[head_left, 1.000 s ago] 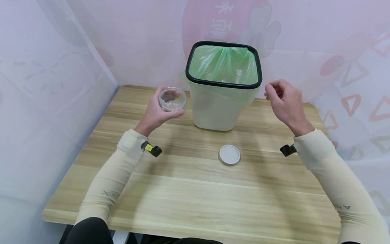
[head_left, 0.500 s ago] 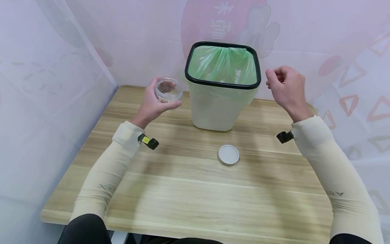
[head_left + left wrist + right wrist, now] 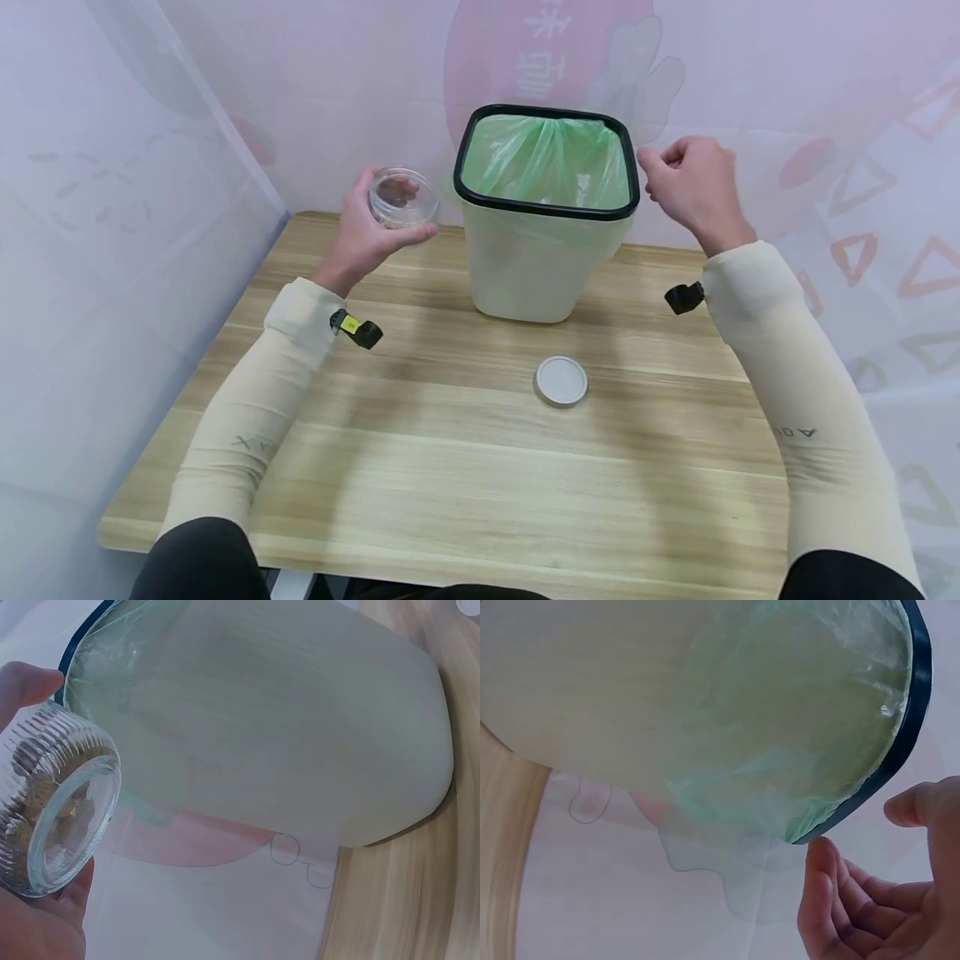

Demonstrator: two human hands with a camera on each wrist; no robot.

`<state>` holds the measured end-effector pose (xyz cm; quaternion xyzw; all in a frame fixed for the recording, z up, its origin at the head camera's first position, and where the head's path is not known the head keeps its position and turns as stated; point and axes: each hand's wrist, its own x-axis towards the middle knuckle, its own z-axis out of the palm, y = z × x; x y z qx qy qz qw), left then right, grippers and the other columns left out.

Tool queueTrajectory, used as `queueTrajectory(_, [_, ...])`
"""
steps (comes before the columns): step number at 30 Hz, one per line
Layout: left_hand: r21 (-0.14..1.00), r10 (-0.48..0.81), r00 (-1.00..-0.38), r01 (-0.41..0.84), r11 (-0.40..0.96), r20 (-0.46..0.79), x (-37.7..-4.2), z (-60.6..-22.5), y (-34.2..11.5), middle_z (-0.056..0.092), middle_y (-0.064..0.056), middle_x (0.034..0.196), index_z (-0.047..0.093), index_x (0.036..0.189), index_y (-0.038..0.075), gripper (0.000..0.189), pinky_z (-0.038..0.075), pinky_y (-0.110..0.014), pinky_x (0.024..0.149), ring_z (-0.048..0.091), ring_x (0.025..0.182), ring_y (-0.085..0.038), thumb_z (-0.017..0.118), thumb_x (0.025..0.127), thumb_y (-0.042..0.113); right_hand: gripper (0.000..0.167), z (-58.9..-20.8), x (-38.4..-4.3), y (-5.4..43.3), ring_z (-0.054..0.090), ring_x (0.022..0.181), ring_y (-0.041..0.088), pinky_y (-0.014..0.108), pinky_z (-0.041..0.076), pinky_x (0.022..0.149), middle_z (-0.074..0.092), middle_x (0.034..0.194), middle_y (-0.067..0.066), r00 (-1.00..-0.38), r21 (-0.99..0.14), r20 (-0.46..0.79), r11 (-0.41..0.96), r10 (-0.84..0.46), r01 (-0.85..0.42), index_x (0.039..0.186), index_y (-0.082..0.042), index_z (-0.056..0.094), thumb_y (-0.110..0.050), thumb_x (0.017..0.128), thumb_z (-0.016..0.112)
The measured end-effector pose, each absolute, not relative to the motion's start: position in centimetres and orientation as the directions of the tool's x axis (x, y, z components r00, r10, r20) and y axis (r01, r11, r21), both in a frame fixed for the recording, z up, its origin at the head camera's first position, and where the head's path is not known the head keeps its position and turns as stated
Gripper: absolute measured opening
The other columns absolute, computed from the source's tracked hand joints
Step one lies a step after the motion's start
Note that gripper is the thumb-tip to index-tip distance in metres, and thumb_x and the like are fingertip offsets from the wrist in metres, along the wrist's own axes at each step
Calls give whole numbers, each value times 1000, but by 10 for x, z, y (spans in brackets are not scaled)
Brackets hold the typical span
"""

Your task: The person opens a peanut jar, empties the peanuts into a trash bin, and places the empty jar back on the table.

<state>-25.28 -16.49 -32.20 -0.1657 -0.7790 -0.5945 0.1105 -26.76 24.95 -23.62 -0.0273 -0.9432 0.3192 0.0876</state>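
Left hand [image 3: 360,232] has its fingers wrapped round a clear ribbed jar [image 3: 403,200], brownish bits [image 3: 41,796] inside, held above the bench [image 3: 480,492] just left of the bin [image 3: 517,271]. Right hand [image 3: 696,190] beside the bin's black rim [image 3: 543,208], fingers loosely bent, grasping nothing; can't tell if they touch it. Green liner [image 3: 551,162] in bin, white lid [image 3: 561,381] flat on bench in front
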Motion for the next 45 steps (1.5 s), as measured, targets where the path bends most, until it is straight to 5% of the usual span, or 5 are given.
queueTrajectory(4, [892,115,-924,383,239,365,-257,-315,-166,65,-6,128,52,139,13,79,51,-29,103,60,121,-26,95,73,15,52,-230,-276,246,59,83,14,32,44,62,66,62,-20,-990,-566,99,824,103,29,88,-14,78,-53,97,45])
queueTrajectory(10, [890,100,-926,378,256,365,-264,-306,-167,65,-1,126,52,139,14,79,50,-30,103,59,121,-24,95,74,16,57,-228,-286,241,54,64,22,34,38,50,63,54,-11,-996,-491,39,870,81,51,55,-17,62,-50,96,41])
queueTrajectory(22, [881,86,-927,373,292,364,-274,-287,-164,63,1,128,50,143,15,82,51,-34,108,58,127,-26,94,74,20,39,-229,-290,230,49,57,22,32,38,48,55,60,-3,-989,-484,-43,863,145,147,67,-14,47,-41,94,38])
queueTrajectory(32, [867,90,-918,394,306,386,-279,-270,-158,64,-3,130,50,141,12,80,51,-32,108,60,126,-26,94,74,18,52,-232,-296,229,34,50,16,31,34,48,33,50,-8,-993,-461,-45,880,108,116,54,-17,39,-45,98,43])
queueTrajectory(45, [817,88,-908,408,408,410,-288,-248,-153,64,-3,129,50,140,11,79,52,-30,108,61,122,-21,93,74,21,50,-233,-296,227,33,47,14,30,34,46,32,50,-8,-995,-459,-44,882,93,103,57,-16,40,-40,100,45])
